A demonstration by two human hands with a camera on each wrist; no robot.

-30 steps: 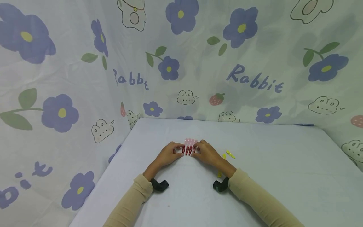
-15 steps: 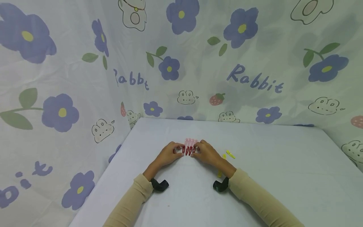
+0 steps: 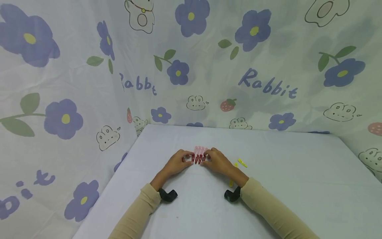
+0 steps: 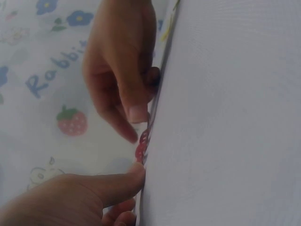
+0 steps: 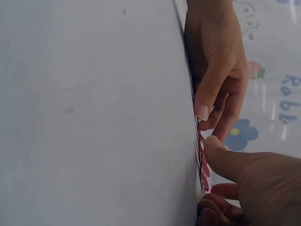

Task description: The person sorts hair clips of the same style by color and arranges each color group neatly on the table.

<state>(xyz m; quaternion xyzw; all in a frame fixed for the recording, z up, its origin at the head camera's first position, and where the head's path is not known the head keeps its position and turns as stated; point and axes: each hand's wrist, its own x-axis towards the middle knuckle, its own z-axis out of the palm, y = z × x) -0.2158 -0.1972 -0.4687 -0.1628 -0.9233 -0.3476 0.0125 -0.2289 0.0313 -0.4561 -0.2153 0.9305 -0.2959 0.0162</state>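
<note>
In the head view a row of several red snap hair clips point(image 3: 198, 159) lies on the white table, side by side. Directly behind them is a row of pink hair clips point(image 3: 200, 149), partly covered by the right fingers. My left hand point(image 3: 177, 161) pinches the leftmost red clip between thumb and forefinger, at its two ends. At the row's other end my right hand point(image 3: 218, 161) holds the rightmost red clip the same way. The left wrist view shows red clips point(image 4: 141, 149) low between both hands; in the right wrist view red clips point(image 5: 205, 172) appear edge-on beside the right thumb.
Yellow hair clips lie to the right: one point(image 3: 242, 163) beyond the right wrist, another point(image 3: 231, 183) beside the right forearm, a third point(image 3: 235, 164) partly behind the hand. Black wrist cameras point(image 3: 168, 195) sit below both wrists. A patterned curtain point(image 3: 215, 73) hangs behind the table.
Both hands stay at the ends of the red row with almost no movement. The clips look the same; only the head view shifts very slightly.
</note>
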